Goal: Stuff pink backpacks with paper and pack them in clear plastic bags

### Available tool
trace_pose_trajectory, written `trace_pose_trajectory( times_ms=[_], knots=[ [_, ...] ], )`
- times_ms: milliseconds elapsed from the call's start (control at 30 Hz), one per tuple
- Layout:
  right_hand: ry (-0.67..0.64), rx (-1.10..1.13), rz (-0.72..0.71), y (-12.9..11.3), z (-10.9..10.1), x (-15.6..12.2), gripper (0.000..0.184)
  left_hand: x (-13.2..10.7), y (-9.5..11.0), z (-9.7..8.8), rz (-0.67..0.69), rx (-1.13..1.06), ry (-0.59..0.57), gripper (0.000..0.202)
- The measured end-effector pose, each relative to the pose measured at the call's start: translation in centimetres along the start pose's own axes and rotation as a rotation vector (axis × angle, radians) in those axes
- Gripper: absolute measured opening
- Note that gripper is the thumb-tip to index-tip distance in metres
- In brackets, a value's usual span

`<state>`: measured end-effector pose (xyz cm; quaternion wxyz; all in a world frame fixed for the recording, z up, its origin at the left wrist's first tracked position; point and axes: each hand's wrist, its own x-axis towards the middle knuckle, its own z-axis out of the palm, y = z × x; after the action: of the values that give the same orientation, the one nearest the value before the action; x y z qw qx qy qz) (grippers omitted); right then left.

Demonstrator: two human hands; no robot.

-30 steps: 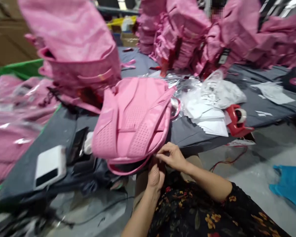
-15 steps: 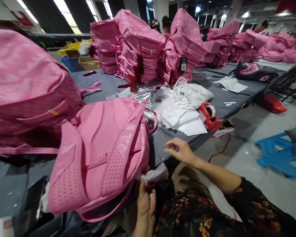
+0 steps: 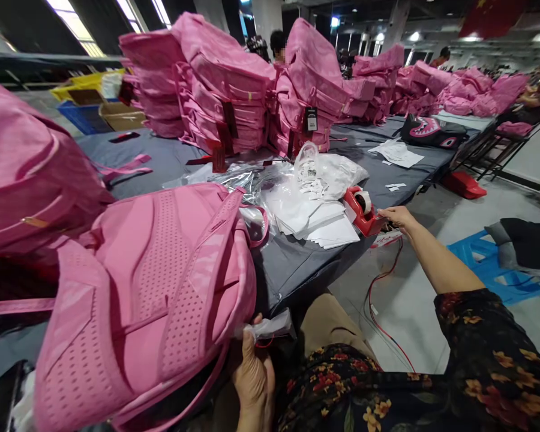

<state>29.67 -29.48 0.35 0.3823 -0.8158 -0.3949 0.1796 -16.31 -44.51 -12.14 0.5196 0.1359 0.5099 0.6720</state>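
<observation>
Head view: left hand (image 3: 254, 384) grasps a small clear plastic piece (image 3: 267, 326) beside pink backpack (image 3: 139, 300); right hand (image 3: 398, 219), seemingly open, is just beside red tape dispenser (image 3: 360, 210).

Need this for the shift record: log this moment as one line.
left hand: holds clear plastic wrap by pink backpack | right hand: near red tape dispenser

A pink backpack (image 3: 135, 300) at 10 o'clock is matt woven cloth, its back padding roughened with perforated mesh. Crumpled clear plastic film (image 3: 267, 326) at 6 o'clock looks glossy. At 1 o'clock, a glossy red plastic tape dispenser (image 3: 359, 210) sits beside smooth white paper sheets (image 3: 315, 216) on a matt grey cloth bench cover (image 3: 292, 270).
</observation>
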Motion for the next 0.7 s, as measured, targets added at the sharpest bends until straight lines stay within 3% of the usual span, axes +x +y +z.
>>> trace_pose_trajectory(
  times_ms=[133, 300, 400, 467, 600, 700],
  knots=[
    [0.035, 0.016, 0.002, -0.1, 1.1, 0.2, 0.032, 0.1, 0.1, 0.0, -0.015, -0.037, 0.036, 0.056],
    [0.144, 0.005, -0.105, 1.0, -0.3, -2.1, 0.019, -0.2, 0.2, 0.3, 0.076, -0.035, 0.054, 0.053],
    [0.14, 0.293, 0.056, 1.7, 0.3, -4.5, 0.027, -0.2, 0.2, 0.5, 0.115, -0.005, 0.036, 0.049],
    [0.1, 0.451, 0.157, 1.5, 2.1, -6.0, 0.036, -0.2, 0.3, 0.8, 0.132, -0.008, 0.035, 0.05],
    [-0.134, 0.556, 0.152, -1.4, 8.1, -10.3, 0.046, -0.8, 0.5, 1.9, 0.138, -0.088, 0.087, 0.051],
    [-0.552, 0.627, -0.037, -5.4, 12.0, -16.2, 0.044, -1.1, 0.7, 2.7, 0.13, -0.111, 0.094, 0.051]
  ],
)
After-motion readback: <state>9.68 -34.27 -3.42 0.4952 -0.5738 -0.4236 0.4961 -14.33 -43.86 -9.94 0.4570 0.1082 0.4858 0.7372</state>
